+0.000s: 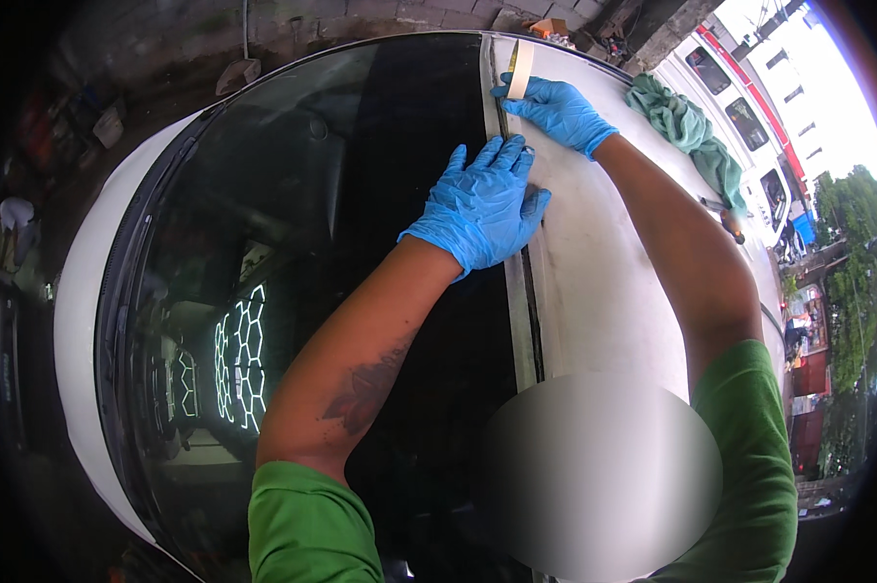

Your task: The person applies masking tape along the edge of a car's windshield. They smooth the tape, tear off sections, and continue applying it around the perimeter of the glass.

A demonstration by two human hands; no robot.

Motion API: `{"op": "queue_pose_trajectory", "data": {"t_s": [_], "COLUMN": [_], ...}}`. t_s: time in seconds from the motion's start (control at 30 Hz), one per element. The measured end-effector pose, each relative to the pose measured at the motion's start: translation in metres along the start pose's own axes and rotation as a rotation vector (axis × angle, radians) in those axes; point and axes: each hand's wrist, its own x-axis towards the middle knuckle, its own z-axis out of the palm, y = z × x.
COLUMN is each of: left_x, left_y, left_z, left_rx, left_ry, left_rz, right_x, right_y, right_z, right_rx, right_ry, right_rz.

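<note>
In a blue glove, my left hand (482,204) lies flat across the seam between the dark windshield (399,321) and the white car roof (594,282). Its fingers are stretched out and the thumb points toward the roof. Farther along the same seam, my right hand (560,115), also gloved in blue, grips a cream roll of masking tape (522,70), seen edge-on. A pale strip (519,316) runs along the windshield's edge beside a dark gap; whether it is all tape I cannot tell.
A green cloth (686,131) lies on the roof's far right side, with a small dark-and-orange tool (733,228) near it. Hexagonal lights reflect in the glass. Behind stands a block wall (331,24); a white vehicle (739,112) is beyond at right. A blurred patch covers the lower middle.
</note>
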Motion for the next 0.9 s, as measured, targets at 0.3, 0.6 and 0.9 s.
{"op": "queue_pose_trajectory", "data": {"t_s": [0.3,0.6,0.9], "left_x": [-0.001,0.001,-0.001], "left_y": [0.008,0.010,0.012], "left_z": [-0.001,0.005,0.007], "left_rx": [0.033,0.036,0.047], "left_ry": [0.075,0.081,0.095], "left_rz": [0.049,0.041,0.011], "right_x": [0.002,0.001,0.000], "right_y": [0.002,-0.001,0.004], "right_z": [0.007,0.010,0.013], "right_rx": [-0.022,-0.030,-0.084], "right_ry": [0.031,0.047,0.051], "right_rz": [0.062,0.107,0.132]}}
